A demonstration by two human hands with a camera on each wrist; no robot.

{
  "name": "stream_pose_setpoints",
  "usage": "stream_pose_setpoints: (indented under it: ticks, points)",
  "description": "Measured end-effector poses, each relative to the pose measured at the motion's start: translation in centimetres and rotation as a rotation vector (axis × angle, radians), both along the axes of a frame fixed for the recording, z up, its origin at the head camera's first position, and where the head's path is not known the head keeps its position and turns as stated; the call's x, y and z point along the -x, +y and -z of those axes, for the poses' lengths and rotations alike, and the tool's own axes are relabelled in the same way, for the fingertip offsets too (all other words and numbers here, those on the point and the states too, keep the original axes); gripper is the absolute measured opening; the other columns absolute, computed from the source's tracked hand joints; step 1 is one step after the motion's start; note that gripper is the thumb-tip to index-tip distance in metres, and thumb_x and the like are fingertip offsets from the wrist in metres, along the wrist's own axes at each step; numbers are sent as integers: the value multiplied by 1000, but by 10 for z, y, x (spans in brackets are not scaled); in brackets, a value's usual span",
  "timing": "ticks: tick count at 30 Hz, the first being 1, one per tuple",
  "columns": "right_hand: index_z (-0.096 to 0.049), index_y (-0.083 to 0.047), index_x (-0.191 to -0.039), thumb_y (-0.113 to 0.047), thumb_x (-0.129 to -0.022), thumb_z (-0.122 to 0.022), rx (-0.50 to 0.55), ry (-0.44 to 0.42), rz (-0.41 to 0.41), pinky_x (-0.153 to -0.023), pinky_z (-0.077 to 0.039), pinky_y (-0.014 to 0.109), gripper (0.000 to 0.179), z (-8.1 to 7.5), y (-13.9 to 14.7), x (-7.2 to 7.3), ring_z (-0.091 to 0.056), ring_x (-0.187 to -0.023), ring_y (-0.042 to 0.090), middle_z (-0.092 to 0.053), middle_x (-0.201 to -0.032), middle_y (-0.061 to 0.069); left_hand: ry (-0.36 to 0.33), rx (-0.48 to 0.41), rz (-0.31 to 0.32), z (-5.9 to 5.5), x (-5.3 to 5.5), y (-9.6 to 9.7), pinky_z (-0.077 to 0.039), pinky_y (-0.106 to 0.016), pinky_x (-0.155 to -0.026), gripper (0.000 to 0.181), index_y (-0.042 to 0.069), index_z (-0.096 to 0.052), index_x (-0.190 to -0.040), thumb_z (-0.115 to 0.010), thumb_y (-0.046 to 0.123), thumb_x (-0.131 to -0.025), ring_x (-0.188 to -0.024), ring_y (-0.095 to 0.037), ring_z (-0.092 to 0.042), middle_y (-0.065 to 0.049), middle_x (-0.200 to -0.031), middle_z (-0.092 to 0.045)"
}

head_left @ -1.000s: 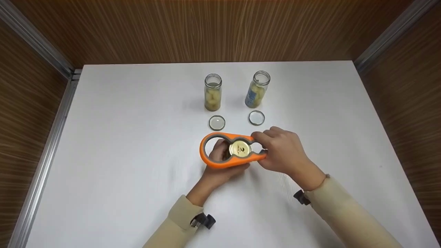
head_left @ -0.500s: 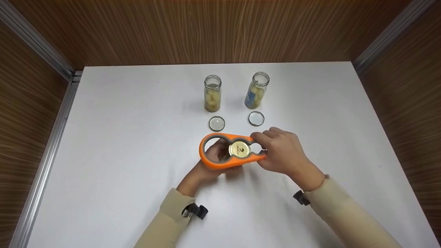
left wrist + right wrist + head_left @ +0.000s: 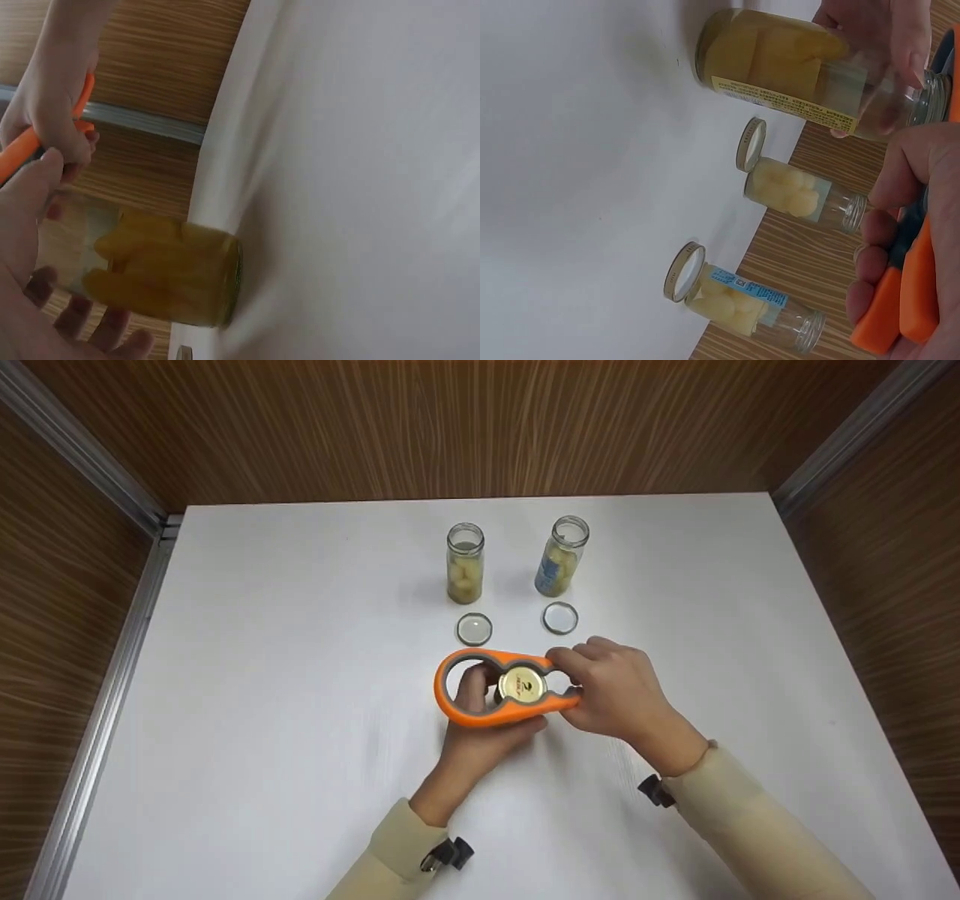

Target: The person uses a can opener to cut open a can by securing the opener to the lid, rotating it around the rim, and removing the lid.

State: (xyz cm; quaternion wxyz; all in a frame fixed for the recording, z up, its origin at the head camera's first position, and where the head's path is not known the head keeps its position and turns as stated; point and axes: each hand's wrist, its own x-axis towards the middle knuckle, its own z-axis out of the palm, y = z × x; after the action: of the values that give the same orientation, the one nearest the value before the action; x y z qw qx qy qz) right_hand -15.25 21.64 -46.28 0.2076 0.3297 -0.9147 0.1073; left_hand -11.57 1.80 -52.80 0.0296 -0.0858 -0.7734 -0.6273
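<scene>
My right hand [image 3: 611, 686] grips the ends of an orange jar opener [image 3: 480, 721] with grey lining. Its inner notch sits around the gold lid [image 3: 523, 685] of a glass jar [image 3: 165, 262], which holds yellow fruit pieces in liquid. Below the opener, my left hand [image 3: 476, 746] holds the upper part of this jar, thumb on one side and fingers on the other. A yellow label strip shows on the jar in the right wrist view. The base is close to the tabletop; whether it touches cannot be told.
Two lidless glass jars with pale contents stand farther back, one on the left [image 3: 465, 574] and a blue-labelled one [image 3: 556, 566]. A loose lid lies before each, the left lid [image 3: 474, 629] and the right lid [image 3: 560, 618]. Wood-grain panels [image 3: 480, 427] border the white table [image 3: 262, 660].
My left hand turns toward me and to the left about the jar, then swings back to nearly its earlier pose. The right hand, opener and lid stay nearly still.
</scene>
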Motion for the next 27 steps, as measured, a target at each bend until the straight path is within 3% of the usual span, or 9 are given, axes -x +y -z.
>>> stream_pose_setpoints:
  ticks: [3, 7, 12, 16, 19, 21, 27]
  points:
    - [-69, -20, -94, -12, -63, -63, 3, 7, -6, -44, -30, 25, 33, -1, 0, 0, -43, -56, 13, -50, -61, -8, 19, 19, -50, -1, -1, 4, -49, -28, -89, 70, 21, -48, -126, -90, 26, -70, -103, -10, -53, 6, -115, -55]
    - [-69, -20, -94, -12, -62, -63, 11, -7, 3, -44, -30, 26, 33, -2, 2, -1, -44, -56, 14, -51, -62, -8, 18, 8, -27, -3, 2, 4, -51, -29, -89, 61, 28, -53, -125, -87, 27, -74, -103, -7, -56, 12, -113, -60]
    - [-68, -21, -94, -13, -63, -64, 21, -17, 11, -43, -30, 28, 33, -2, 3, -1, -43, -56, 14, -49, -61, -8, -4, -9, 100, -4, 9, -3, -50, -30, -95, 59, 35, -57, -129, -85, 26, -77, -111, -4, -58, 19, -121, -62]
    - [-68, -22, -95, -15, -66, -62, -1, -26, 12, -44, -30, 27, 30, -3, 4, -1, -43, -57, 13, -50, -62, -9, 0, -21, 246, -5, 16, -12, -49, -30, -97, 63, 35, -56, -135, -83, 20, -80, -115, -6, -57, 19, -130, -61]
    - [-68, -21, -95, -16, -67, -61, -2, -28, 12, -44, -31, 26, 29, -3, 5, -1, -43, -57, 13, -50, -62, -9, -7, -28, 307, -7, 20, -15, -48, -30, -99, 65, 35, -56, -136, -83, 16, -80, -118, -6, -56, 19, -132, -60]
    - [-68, -21, -95, -15, -68, -61, -2, -26, 12, -44, -31, 26, 29, -3, 5, -1, -43, -57, 13, -50, -62, -9, -17, -21, 303, -9, 19, -13, -46, -28, -102, 67, 33, -55, -137, -84, 16, -79, -120, -5, -55, 18, -132, -60]
    - [-68, -20, -93, -14, -67, -60, 7, -13, 6, -43, -31, 27, 28, -3, 5, -1, -43, -55, 14, -51, -61, -8, -35, -1, 209, -24, 9, -6, -46, -27, -101, 66, 21, -54, -136, -83, 12, -78, -118, -5, -56, 12, -129, -61]
